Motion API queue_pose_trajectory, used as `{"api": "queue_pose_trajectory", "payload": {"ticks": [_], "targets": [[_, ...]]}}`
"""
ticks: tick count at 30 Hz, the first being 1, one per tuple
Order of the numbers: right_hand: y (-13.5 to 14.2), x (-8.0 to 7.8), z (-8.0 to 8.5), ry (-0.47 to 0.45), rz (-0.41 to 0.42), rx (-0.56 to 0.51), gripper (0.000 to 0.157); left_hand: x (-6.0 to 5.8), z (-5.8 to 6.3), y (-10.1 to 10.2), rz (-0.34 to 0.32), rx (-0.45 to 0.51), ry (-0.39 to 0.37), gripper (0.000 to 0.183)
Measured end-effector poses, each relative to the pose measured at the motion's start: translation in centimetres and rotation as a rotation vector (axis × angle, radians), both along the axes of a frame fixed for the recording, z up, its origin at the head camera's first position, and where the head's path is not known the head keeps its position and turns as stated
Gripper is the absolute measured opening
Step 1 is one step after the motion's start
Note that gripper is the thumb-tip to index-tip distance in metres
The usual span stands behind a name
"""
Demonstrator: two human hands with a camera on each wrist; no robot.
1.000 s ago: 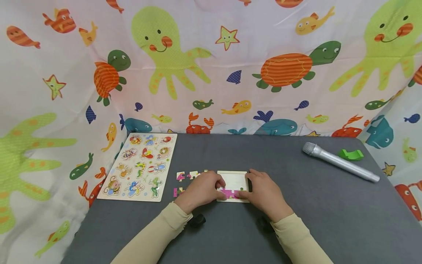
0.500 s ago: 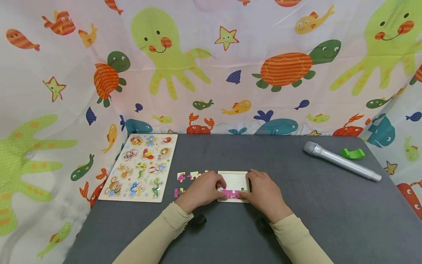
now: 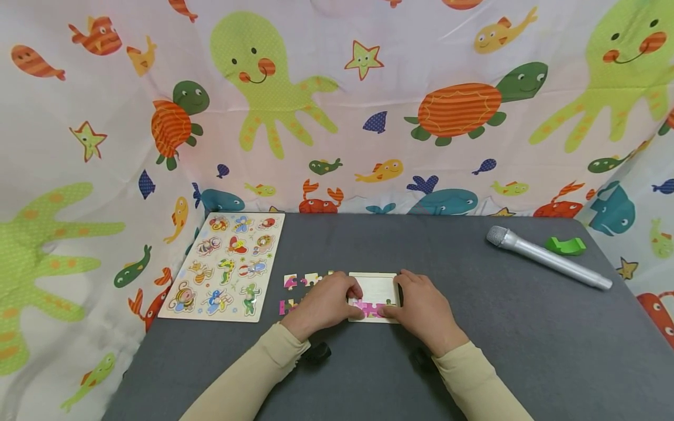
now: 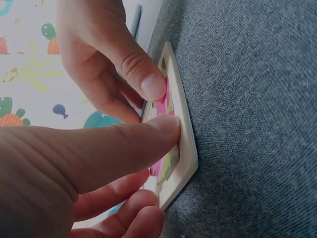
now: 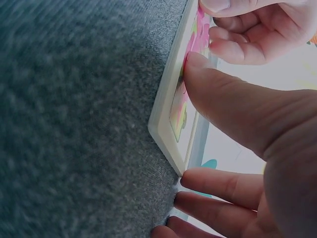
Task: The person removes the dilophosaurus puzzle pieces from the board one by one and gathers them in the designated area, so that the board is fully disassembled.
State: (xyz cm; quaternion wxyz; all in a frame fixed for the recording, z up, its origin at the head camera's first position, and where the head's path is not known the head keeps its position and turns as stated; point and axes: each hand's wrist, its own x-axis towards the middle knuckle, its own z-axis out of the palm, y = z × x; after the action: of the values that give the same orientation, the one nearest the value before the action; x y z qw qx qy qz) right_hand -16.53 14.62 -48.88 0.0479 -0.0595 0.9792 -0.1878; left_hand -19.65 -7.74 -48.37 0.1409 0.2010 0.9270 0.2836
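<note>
A small wooden puzzle tray (image 3: 376, 287) lies on the table, with pink jigsaw pieces (image 3: 371, 308) along its near side and pale bare wood behind them. My left hand (image 3: 325, 304) is at the tray's left end. Its thumb and curled index finger pinch a pink-and-green puzzle piece (image 4: 171, 166), which sits slightly tilted at the near corner. My right hand (image 3: 429, 310) holds the tray's right end, thumb pressing on the pieces and fingers along the outer edge. In the right wrist view, that thumb covers part of the pink row and a fingertip touches the tray's corner.
Several loose jigsaw pieces (image 3: 290, 282) lie left of the tray, partly hidden by the left hand. Farther left is a large board of insect pictures (image 3: 223, 269). A silver microphone (image 3: 547, 257) and a green curved block (image 3: 566, 245) lie at the right. A patterned cloth (image 3: 337, 105) hangs behind.
Both hands stay on the tray in nearly the same pose. The pink piece under the left thumb looks a little shifted and brighter; the head view drifts slightly.
</note>
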Motion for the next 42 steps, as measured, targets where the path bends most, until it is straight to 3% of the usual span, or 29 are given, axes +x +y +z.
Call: {"api": "queue_pose_trajectory", "payload": {"ticks": [15,25,29,35,42], "targets": [[0.0,-0.2,0.1,0.012,0.013,-0.006,0.072,-0.3,0.2,-0.4,-0.005,0.055,-0.014,0.018],[0.0,-0.3,0.1,0.028,0.027,-0.01,0.069,-0.5,0.1,-0.7,-0.052,0.078,0.03,0.008],[0.1,-0.3,0.1,0.022,0.028,-0.011,0.07,-0.7,0.0,-1.1,-0.056,0.105,-0.007,0.009],[0.1,-0.3,0.0,0.011,0.027,-0.017,0.071,-0.7,0.1,-2.0,-0.048,0.168,-0.035,0.01],[0.0,0.0,0.0,-0.003,0.018,-0.016,0.072,0.4,0.1,-4.6,-0.032,0.182,-0.029,0.008]]}}
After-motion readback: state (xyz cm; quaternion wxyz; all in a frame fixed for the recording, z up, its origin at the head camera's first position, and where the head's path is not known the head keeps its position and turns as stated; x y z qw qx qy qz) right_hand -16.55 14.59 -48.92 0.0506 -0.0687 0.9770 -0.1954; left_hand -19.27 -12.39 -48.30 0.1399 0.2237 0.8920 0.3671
